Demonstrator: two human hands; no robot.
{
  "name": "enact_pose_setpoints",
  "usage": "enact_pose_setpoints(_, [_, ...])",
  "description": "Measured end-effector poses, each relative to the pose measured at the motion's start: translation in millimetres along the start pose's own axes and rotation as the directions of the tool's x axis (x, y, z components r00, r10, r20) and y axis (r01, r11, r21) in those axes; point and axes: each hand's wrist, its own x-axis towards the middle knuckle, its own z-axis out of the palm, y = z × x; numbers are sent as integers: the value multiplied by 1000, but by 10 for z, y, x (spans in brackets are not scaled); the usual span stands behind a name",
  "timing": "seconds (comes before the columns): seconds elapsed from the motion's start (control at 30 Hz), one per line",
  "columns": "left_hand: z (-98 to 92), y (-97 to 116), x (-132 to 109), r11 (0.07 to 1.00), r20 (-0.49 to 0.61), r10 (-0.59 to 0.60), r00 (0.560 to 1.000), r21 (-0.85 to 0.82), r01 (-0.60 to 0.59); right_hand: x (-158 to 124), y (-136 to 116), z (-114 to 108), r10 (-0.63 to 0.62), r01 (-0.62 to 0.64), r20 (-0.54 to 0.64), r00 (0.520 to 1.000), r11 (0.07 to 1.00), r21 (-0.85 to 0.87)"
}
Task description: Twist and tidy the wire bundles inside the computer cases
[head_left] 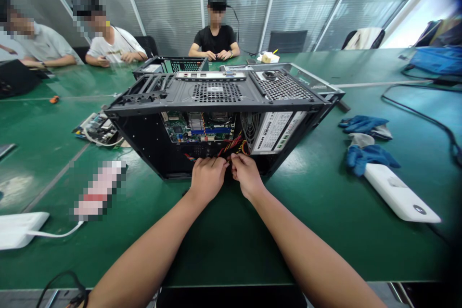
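An open black computer case [144,149] lies before me on the green table, its open side facing me. Inside it are a motherboard [180,130] and, to the right, a power supply [277,131] with a fan and a white label. Red, yellow and black power cables [234,143] run down from the power supply. My left hand [208,175] and my right hand [245,171] meet at the lower edge of the opening, fingers pinched on these cables. Their fingertips nearly touch, and the exact piece between them is hidden.
Left of the case lie a loose circuit board [96,127], a blurred-out phone [101,190] and a white power bank [21,228]. Blue gloves [371,154] and another white power bank [400,192] lie right. Several people sit across the table [325,240]; a blue basket [438,60] stands far right.
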Motion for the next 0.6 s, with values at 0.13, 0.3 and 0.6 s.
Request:
enact_pose_setpoints(0.13, [-5, 6, -4, 1000, -30, 12, 999, 4, -12, 10, 15, -3, -13, 13, -9, 1000, 1000, -11])
enact_pose_setpoints(0.3, [-9, 1, -13, 999, -66, 33, 997, 37, -31, 14, 24, -8, -16, 16, -2, 1000, 1000, -12])
enact_pose_setpoints(0.6, [16, -2, -8, 999, -53, 26, 998, 49, -23, 14, 21, -9, -4, 3, -11, 1000, 1000, -20])
